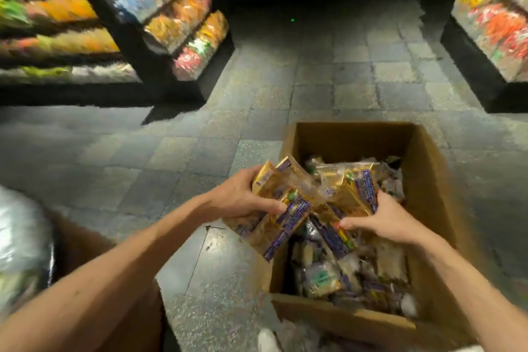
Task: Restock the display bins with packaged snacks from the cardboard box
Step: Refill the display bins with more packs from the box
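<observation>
The left hand [243,197] clenches a fan of snack packets [285,208] over the near-left corner of the cardboard box [428,180], their long axes slanting from lower left to upper right. The right hand [383,220] grips a sheaf that stands nearly upright. The packets are flat, oblong and crinkly, made of glossy gold film with purple bands.
</observation>
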Available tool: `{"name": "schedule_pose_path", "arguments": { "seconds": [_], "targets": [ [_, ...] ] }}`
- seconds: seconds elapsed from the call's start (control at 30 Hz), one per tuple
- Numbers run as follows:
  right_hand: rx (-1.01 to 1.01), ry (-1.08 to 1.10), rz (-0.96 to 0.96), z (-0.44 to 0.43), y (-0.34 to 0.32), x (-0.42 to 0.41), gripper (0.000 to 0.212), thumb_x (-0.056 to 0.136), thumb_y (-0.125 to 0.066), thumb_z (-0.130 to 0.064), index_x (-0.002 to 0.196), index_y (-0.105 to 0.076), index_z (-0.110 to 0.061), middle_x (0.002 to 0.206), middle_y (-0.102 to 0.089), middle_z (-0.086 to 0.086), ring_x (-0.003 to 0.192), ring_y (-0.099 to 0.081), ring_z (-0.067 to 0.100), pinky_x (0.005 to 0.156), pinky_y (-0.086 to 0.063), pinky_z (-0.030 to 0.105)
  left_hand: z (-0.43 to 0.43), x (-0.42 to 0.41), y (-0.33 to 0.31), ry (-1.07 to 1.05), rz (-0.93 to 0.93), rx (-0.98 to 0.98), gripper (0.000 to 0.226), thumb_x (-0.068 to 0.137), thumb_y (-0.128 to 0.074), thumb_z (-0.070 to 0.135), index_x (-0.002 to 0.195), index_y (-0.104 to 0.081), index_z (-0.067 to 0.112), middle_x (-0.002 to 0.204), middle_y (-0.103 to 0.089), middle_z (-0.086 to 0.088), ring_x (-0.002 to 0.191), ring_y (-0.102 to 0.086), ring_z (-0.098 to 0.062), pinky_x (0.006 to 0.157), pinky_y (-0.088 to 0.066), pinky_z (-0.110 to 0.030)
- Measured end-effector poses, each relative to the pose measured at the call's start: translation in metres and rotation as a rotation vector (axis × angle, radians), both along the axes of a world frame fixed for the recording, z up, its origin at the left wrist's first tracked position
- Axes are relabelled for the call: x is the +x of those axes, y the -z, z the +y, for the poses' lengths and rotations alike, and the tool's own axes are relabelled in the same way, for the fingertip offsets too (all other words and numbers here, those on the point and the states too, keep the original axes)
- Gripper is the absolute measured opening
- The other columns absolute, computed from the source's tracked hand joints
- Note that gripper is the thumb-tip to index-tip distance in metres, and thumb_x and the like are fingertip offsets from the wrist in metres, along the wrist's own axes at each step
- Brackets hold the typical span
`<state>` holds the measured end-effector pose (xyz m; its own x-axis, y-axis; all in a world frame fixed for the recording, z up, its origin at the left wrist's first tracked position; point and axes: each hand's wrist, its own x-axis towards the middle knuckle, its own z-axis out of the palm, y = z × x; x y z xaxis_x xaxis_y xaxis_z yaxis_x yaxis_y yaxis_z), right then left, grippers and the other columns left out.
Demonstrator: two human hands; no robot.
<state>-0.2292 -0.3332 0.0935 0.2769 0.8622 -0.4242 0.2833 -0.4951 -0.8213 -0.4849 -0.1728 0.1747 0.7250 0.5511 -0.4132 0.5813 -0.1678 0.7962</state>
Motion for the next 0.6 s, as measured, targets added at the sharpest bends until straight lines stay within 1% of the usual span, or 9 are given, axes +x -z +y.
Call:
{"name": "schedule_pose_path", "arguments": {
  "seconds": [0.03, 0.07, 0.13, 0.23, 0.33, 0.4, 0.5, 0.57, 0.6],
  "targets": [
    [0.052, -0.068, 0.004, 0.01, -0.017, -0.015, 0.05, 0.063, -0.09, -0.035, 0.103, -0.061, -0.026, 0.1, -0.069, -0.011, 0.087, -0.065, -0.001, 0.072, -0.046, 0.01, -0.007, -0.025, -0.017, -0.071, -0.03, 0.016, 0.044, 0.079, -0.084, 0.021, 0.113, -0.058, 0.029, 0.098, -0.075, 0.013, 0.091, -0.072, -0.006, 0.073, -0.055, -0.017],
    [0.1, -0.128, 0.01, 0.02, -0.032, -0.033, 0.053, 0.059, -0.09, -0.04, 0.104, -0.065, -0.025, 0.1, -0.074, -0.009, 0.09, -0.069, 0.001, 0.073, -0.048, 0.01, -0.016, -0.05, -0.033, -0.145, -0.057, 0.036, 0.043, 0.078, -0.083, 0.022, 0.112, -0.057, 0.03, 0.097, -0.075, 0.015, 0.091, -0.072, -0.005, 0.073, -0.054, -0.016],
    [0.172, -0.247, 0.049, 0.041, -0.061, -0.072, 0.061, 0.057, -0.091, -0.042, 0.11, -0.068, -0.024, 0.101, -0.077, -0.008, 0.096, -0.072, 0.006, 0.082, -0.053, 0.019, -0.033, -0.104, -0.057, -0.284, -0.093, 0.082, 0.041, 0.078, -0.083, 0.024, 0.11, -0.057, 0.029, 0.096, -0.075, 0.016, 0.091, -0.072, -0.005, 0.075, -0.053, -0.018],
    [0.266, -0.468, 0.169, 0.065, -0.101, -0.149, 0.062, 0.06, -0.089, -0.028, 0.116, -0.064, -0.024, 0.102, -0.076, -0.015, 0.097, -0.072, 0.004, 0.077, -0.054, 0.015, -0.071, -0.188, -0.086, -0.497, -0.137, 0.129, 0.042, 0.08, -0.081, 0.018, 0.115, -0.058, 0.02, 0.102, -0.076, 0.009, 0.094, -0.073, -0.011, 0.078, -0.056, -0.022],
    [0.294, -0.706, 0.226, 0.08, -0.127, -0.233, 0.074, 0.06, -0.096, -0.036, 0.125, -0.059, -0.029, 0.112, -0.074, -0.012, 0.104, -0.07, 0.007, 0.091, -0.052, 0.029, -0.122, -0.271, -0.103, -0.719, -0.171, 0.163, 0.04, 0.081, -0.079, 0.017, 0.116, -0.06, 0.019, 0.105, -0.076, 0.005, 0.097, -0.073, -0.012, 0.081, -0.056, -0.022],
    [0.272, -0.848, 0.277, 0.083, -0.136, -0.294, 0.082, 0.055, -0.093, -0.043, 0.127, -0.058, -0.028, 0.115, -0.074, -0.009, 0.106, -0.071, 0.012, 0.093, -0.052, 0.034, -0.161, -0.323, -0.106, -0.897, -0.206, 0.209, 0.038, 0.075, -0.08, 0.021, 0.109, -0.063, 0.023, 0.1, -0.076, 0.007, 0.093, -0.072, -0.008, 0.081, -0.054, -0.021],
    [0.186, -1.006, 0.418, 0.073, -0.137, -0.389, 0.079, 0.054, -0.089, -0.037, 0.126, -0.059, -0.021, 0.114, -0.075, 0.0, 0.103, -0.073, 0.021, 0.081, -0.058, 0.032, -0.224, -0.395, -0.1, -1.161, -0.246, 0.233, 0.039, 0.072, -0.08, 0.027, 0.108, -0.065, 0.024, 0.1, -0.077, 0.008, 0.093, -0.073, -0.008, 0.081, -0.055, -0.022],
    [0.106, -1.082, 0.5, 0.056, -0.129, -0.459, 0.076, 0.058, -0.089, -0.03, 0.126, -0.059, -0.015, 0.112, -0.075, 0.008, 0.1, -0.074, 0.026, 0.072, -0.059, 0.03, -0.268, -0.444, -0.089, -1.339, -0.274, 0.224, 0.05, 0.071, -0.085, 0.04, 0.114, -0.064, 0.026, 0.105, -0.076, 0.007, 0.098, -0.072, -0.012, 0.09, -0.056, -0.033],
    [0.065, -1.108, 0.535, 0.045, -0.123, -0.496, 0.072, 0.061, -0.089, -0.026, 0.125, -0.06, -0.012, 0.111, -0.075, 0.011, 0.098, -0.074, 0.028, 0.069, -0.059, 0.032, -0.29, -0.466, -0.085, -1.418, -0.28, 0.229, 0.054, 0.07, -0.086, 0.046, 0.115, -0.063, 0.028, 0.105, -0.076, 0.011, 0.098, -0.072, -0.009, 0.092, -0.055, -0.033]
  ]
}}
